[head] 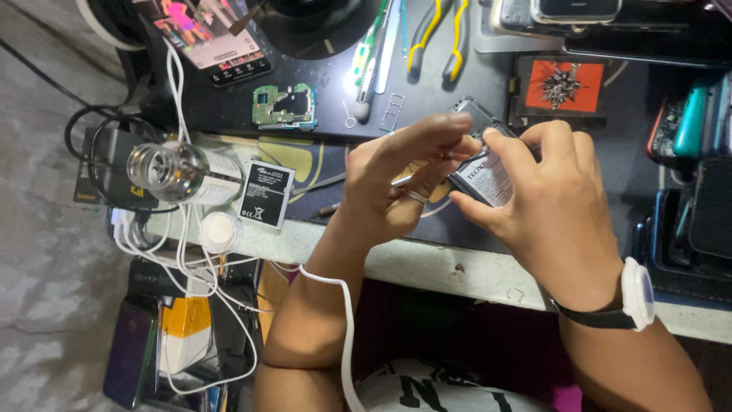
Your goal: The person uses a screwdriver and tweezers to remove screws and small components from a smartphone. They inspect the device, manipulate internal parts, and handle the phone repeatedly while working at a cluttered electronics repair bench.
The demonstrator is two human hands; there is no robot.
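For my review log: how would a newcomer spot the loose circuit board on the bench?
Start at the dark work mat covering the bench top. Just left of the yellow-handled pliers lies the circuit board. It is the only green, bare, flat part there, with a dark cut-out at its middle.

Seen from above, two hands are working over a cluttered bench (427, 263). The right hand (553, 202), its wrist wearing a white watch (637, 294), is holding an opened mobile phone (484, 164) in its grip. The left hand (400, 179), wearing a ring, is touching the phone's top edge. A loose battery (267, 194), a clear bottle (171, 172), a green circuit board (284, 107) and yellow-handled pliers (438, 34) are lying nearby.
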